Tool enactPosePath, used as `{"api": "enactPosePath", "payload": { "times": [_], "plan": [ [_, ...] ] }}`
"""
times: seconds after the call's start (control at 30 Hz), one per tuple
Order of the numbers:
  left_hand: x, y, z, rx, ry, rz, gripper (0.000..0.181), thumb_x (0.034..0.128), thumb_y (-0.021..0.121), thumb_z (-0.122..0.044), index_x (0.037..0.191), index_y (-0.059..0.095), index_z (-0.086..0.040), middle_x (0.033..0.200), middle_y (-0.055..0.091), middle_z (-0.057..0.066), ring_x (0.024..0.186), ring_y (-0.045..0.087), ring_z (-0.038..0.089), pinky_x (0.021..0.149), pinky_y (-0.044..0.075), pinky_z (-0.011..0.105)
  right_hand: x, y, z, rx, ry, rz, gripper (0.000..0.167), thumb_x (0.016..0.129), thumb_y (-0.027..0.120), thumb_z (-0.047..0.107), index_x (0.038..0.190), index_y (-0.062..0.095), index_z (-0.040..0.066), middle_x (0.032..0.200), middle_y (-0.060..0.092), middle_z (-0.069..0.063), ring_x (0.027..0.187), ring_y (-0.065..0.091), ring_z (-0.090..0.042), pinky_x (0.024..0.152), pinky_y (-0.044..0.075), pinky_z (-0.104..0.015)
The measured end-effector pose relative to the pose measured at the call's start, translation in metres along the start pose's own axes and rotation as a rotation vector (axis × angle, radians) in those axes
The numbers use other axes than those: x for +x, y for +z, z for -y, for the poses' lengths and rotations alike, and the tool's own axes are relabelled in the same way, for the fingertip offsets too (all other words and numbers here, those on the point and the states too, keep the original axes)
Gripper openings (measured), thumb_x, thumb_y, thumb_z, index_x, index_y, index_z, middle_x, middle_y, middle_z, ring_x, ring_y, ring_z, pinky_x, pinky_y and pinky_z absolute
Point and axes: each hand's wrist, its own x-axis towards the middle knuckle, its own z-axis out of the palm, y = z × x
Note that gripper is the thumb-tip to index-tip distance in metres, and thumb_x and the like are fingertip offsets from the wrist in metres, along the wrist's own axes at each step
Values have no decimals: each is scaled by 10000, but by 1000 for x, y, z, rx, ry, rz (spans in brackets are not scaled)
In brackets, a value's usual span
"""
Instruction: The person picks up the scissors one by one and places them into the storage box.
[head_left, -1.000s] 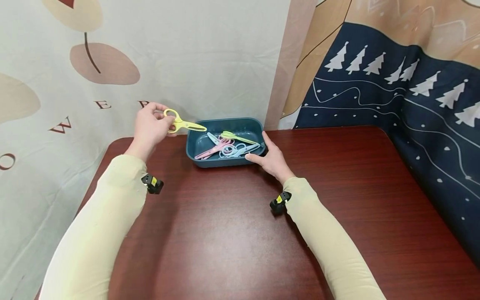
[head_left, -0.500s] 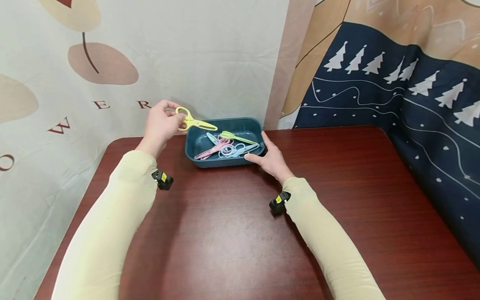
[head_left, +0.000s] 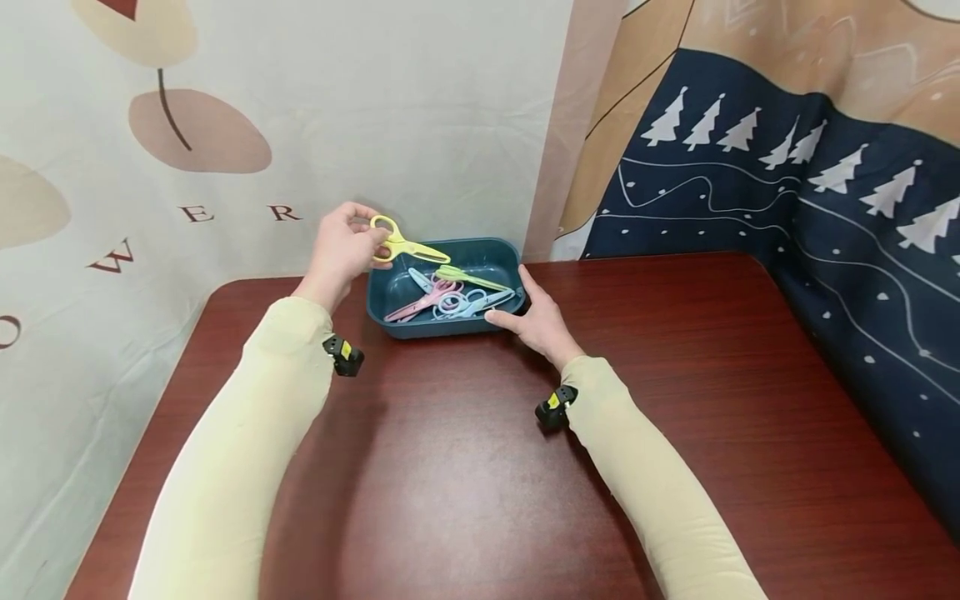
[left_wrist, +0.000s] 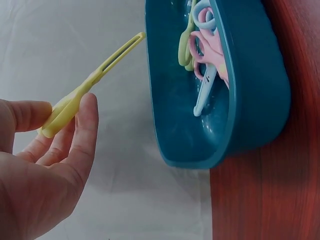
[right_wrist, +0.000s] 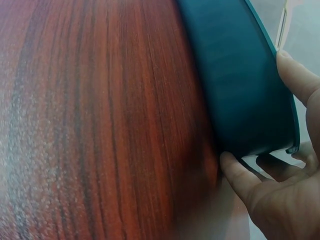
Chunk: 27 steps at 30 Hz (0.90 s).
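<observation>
My left hand (head_left: pixel 347 248) pinches a pair of yellow scissors (head_left: pixel 411 248) by the handles, above the left back part of a dark teal box (head_left: pixel 420 330). In the left wrist view, thumb and fingers hold the yellow scissors (left_wrist: pixel 75 102), blades pointing toward the box rim (left_wrist: pixel 150 95). Inside the box lie pink scissors (head_left: pixel 420 300), light blue scissors (head_left: pixel 476 305) and yellow-green scissors (head_left: pixel 472 277), some overlapping. My right hand (head_left: pixel 543 325) grips the box's right end, thumb at the front rim. In the right wrist view, its fingers lie around the box's end (right_wrist: pixel 250 100).
The box stands at the back of a dark red wooden table (head_left: pixel 450 467), close to a pale printed cloth (head_left: pixel 412 125). A navy cloth with white trees (head_left: pixel 720 183) hangs on the right. Small black cameras (head_left: pixel 345 356) sit on both wrists.
My left hand has carried the yellow scissors rightward, from left of the box to over its left back part. The right hand has kept its hold on the box.
</observation>
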Motion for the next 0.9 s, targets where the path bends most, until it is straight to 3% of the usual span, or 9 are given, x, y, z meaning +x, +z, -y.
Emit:
{"api": "enactPosePath", "payload": {
  "times": [0.53,0.9],
  "plan": [
    [23,26,1,36,-10,107,288,1058,556,-98,1320,490,1,1198,598,173,814,674,192,796,630,366,1,1,-1,20,-1,-8,1020,905,811,366,1676,156,238,1712,231,-50,1533,270,-265,1231,296,-490],
    [37,38,12,56,-58,245,220,1046,550,-59,1246,517,26,1125,605,193,756,681,178,835,624,415,3,1,-2,14,-4,-12,1022,900,816,378,1675,164,237,1713,232,-33,1531,276,-248,1236,288,-478]
  ]
}}
